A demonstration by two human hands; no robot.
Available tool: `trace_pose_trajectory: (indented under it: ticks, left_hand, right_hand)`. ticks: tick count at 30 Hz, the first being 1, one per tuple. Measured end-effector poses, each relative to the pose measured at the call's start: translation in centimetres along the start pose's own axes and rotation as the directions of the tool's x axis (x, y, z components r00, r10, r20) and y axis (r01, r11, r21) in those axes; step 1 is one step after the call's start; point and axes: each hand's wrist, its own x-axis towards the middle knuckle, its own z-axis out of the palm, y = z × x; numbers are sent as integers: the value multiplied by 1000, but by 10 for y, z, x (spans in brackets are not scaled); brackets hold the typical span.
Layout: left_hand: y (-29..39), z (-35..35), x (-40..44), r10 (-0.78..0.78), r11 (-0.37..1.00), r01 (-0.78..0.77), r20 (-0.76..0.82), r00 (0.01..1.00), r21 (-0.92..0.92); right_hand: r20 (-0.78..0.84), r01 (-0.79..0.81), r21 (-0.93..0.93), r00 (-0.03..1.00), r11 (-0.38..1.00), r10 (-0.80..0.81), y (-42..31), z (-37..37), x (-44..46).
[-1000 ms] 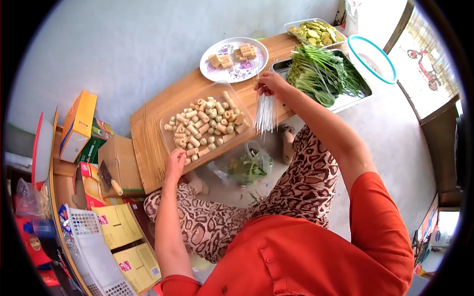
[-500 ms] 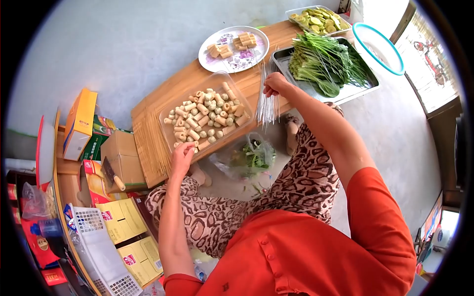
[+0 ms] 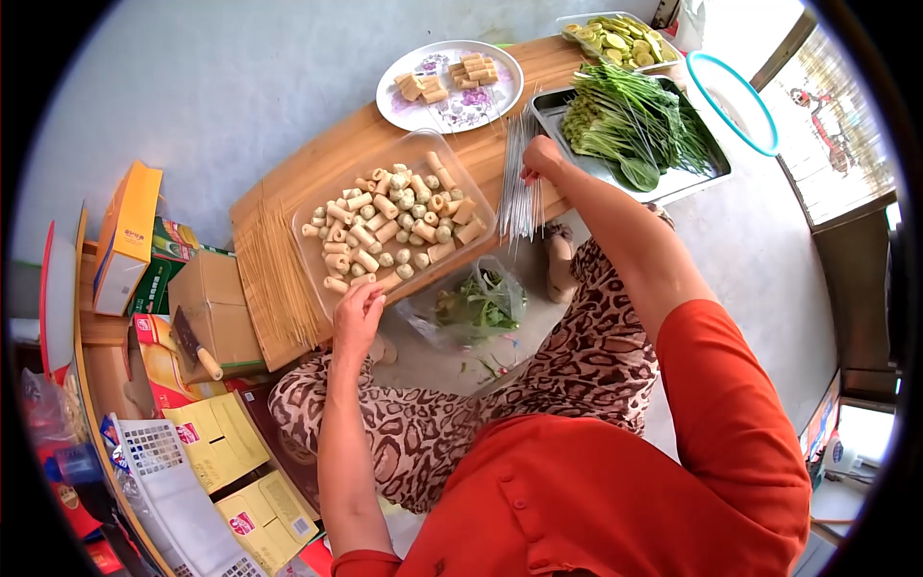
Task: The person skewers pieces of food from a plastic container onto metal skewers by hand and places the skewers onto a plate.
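My left hand [image 3: 358, 315] is at the near corner of a clear plastic tub [image 3: 310, 260]. Its fingers are bunched by the rim, close to a tan tube-shaped roll [image 3: 389, 281]; whether they grip anything is hard to see. Mixed in the tub are tan rolls and pale green balls [image 3: 406, 202]. My right hand [image 3: 542, 160] is closed, fingertips down over a bundle of thin metal skewers [image 3: 519, 204] on the wooden board [image 3: 317, 168]. Whatever those fingers hold is hidden. Thin wooden sticks [image 3: 276, 274] lie left of the tub.
Behind the tub stands a flowered plate [image 3: 404, 108] with stacked tan pieces. At right are a metal tray [image 3: 697, 178] of leafy greens, a tub of sliced green vegetable [image 3: 625, 40] and a blue-rimmed lid [image 3: 777, 135]. A knife [image 3: 197, 348] and boxes [image 3: 221, 298] sit left.
My left hand's fingers now sit lower against the tub's near rim. My right hand has dipped slightly towards the skewers. The whole view has shifted a little.
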Motion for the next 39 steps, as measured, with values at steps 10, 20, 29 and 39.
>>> trace_pose_trajectory:
  ticks: [10, 20, 29, 39]
  left_hand:
    - [5, -3, 2, 13, 1000, -13, -5, 1000, -12]
    - [4, 1, 1, 22, 999, -22, -1, 1000, -23]
    - [-12, 6, 0, 22, 998, -23, -20, 1000, -53]
    - [-22, 7, -6, 23, 1000, -23, -15, 1000, -4]
  right_hand:
    - [-24, 105, 696, 992, 711, -123, -9, -13, -68]
    - [520, 159, 475, 743, 866, -421, 58, 60, -173]
    - [369, 307, 506, 767, 806, -524, 81, 116, -142]
    - [392, 349, 394, 773, 850, -499, 90, 88, -128]
